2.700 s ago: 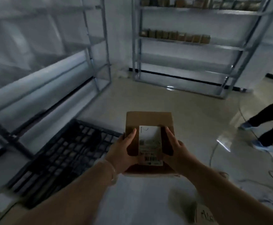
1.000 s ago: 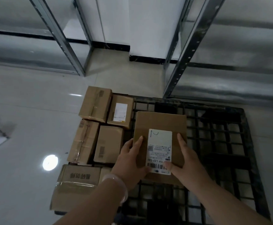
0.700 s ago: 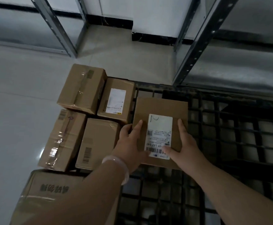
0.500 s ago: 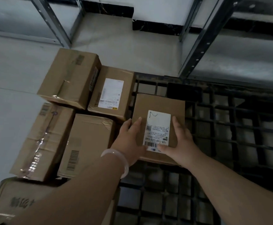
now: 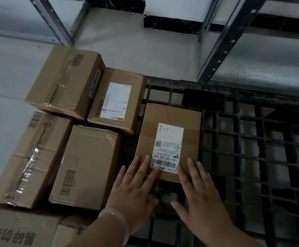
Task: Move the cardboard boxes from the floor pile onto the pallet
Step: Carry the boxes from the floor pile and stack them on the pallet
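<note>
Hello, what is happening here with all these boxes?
A person is loading cardboard boxes onto a black pallet. The labelled box lies flat on the pallet grid, beside four other boxes at its left edge. The left hand and right hand are open, palms down; their fingertips rest on the near edge of the labelled box, gripping nothing. More boxes show at the lower left. Most of the pallet is bare.

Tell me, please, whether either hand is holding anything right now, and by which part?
Nothing is gripped: the left hand and right hand lie open, fingertips on the near edge of the labelled box.
</note>
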`<state>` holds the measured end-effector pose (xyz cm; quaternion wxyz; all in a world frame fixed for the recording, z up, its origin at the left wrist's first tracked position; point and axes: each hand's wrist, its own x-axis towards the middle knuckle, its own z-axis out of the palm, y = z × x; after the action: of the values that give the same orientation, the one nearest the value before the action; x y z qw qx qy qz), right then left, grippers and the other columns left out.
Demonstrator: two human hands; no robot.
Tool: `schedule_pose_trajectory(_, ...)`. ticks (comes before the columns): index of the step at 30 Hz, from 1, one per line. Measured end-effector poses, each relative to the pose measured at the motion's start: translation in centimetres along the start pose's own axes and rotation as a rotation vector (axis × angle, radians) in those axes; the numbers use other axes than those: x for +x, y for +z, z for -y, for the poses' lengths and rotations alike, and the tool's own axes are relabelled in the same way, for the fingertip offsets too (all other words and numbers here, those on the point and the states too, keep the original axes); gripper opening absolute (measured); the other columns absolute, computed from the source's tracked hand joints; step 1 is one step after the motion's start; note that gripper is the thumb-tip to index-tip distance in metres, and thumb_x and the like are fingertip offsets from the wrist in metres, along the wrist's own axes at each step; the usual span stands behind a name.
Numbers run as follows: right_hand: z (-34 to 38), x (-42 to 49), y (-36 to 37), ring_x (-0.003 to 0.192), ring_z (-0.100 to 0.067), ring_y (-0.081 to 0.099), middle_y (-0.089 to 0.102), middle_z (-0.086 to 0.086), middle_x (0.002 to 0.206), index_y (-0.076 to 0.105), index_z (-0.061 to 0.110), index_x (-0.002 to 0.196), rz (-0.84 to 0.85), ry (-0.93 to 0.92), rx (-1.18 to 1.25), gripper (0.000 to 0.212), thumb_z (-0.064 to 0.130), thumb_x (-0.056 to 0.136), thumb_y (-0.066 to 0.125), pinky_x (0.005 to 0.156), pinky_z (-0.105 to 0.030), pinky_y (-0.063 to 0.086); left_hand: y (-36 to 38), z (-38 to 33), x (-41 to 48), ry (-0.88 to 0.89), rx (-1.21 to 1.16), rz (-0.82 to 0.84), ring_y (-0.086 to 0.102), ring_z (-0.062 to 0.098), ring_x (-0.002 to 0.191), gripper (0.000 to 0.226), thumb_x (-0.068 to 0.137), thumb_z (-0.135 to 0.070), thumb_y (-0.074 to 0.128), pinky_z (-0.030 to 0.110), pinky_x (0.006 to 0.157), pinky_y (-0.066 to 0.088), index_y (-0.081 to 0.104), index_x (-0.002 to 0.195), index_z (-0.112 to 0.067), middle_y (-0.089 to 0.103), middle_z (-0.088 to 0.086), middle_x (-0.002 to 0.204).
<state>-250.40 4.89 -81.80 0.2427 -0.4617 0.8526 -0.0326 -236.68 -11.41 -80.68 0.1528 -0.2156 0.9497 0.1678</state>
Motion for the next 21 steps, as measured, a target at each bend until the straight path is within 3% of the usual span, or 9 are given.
schedule_pose_trajectory(1,-0.1,0.3,0.1,0.142,-0.017,-0.038,-0.043,0.006,0.154,-0.034,0.039,0.146,0.006,-0.005,-0.030,0.092,0.071,0.087,0.029,0.120,-0.039,-0.014,-0.1,0.2,0.4,-0.008,0.019,0.027,0.008,0.029,0.150,0.093,0.078,-0.065,0.055,0.051,0.117,0.021,0.009,0.154,-0.040,0.002,0.000,0.165)
schedule_pose_trajectory(3,-0.1,1.9,-0.4,0.140,-0.018,-0.042,-0.048,0.004,0.150,-0.040,0.036,0.142,0.004,0.007,-0.074,0.097,0.066,0.091,0.037,0.117,-0.040,-0.020,0.5,0.8,1.7,-0.019,0.061,-0.018,-0.030,0.021,0.144,0.091,0.088,-0.066,0.038,0.048,0.119,-0.008,-0.030,0.144,-0.045,-0.036,-0.008,0.155)
schedule_pose_trajectory(5,0.0,4.5,-1.5,0.138,-0.018,-0.044,-0.054,0.004,0.145,-0.045,0.036,0.137,-0.014,0.015,-0.117,0.101,0.061,0.093,0.042,0.117,-0.041,-0.021,0.0,1.2,3.7,-0.084,0.088,-0.036,-0.043,0.017,0.137,0.090,0.090,-0.067,0.032,0.045,0.114,-0.020,-0.043,0.134,-0.045,-0.050,-0.012,0.145)
schedule_pose_trajectory(8,0.0,8.4,-3.5,0.141,-0.019,-0.039,-0.056,0.004,0.142,-0.038,0.035,0.143,0.018,0.044,-0.142,0.100,0.057,0.093,0.045,0.117,-0.041,-0.019,-1.4,1.9,6.8,-0.134,0.119,-0.038,-0.038,0.017,0.139,0.087,0.091,-0.067,0.031,0.047,0.114,-0.018,-0.041,0.135,-0.044,-0.049,-0.010,0.145)
schedule_pose_trajectory(12,0.1,10.6,-5.1,0.145,-0.019,-0.032,-0.044,0.003,0.151,-0.029,0.033,0.149,0.056,0.074,-0.154,0.097,0.057,0.093,0.046,0.120,-0.044,-0.014,-3.2,2.7,9.4,-0.133,0.180,0.017,-0.031,0.018,0.144,0.083,0.093,-0.067,0.029,0.049,0.114,-0.016,-0.033,0.141,-0.042,-0.041,-0.010,0.150)
schedule_pose_trajectory(21,0.2,7.5,-3.5,0.141,-0.016,-0.039,-0.045,0.005,0.152,-0.042,0.032,0.138,0.022,-0.005,-0.196,0.098,0.057,0.094,0.042,0.120,-0.046,-0.016,-2.2,3.1,7.5,-0.083,0.189,0.011,-0.033,0.016,0.143,0.087,0.092,-0.065,0.033,0.049,0.117,-0.013,-0.027,0.147,-0.037,-0.042,-0.008,0.151)
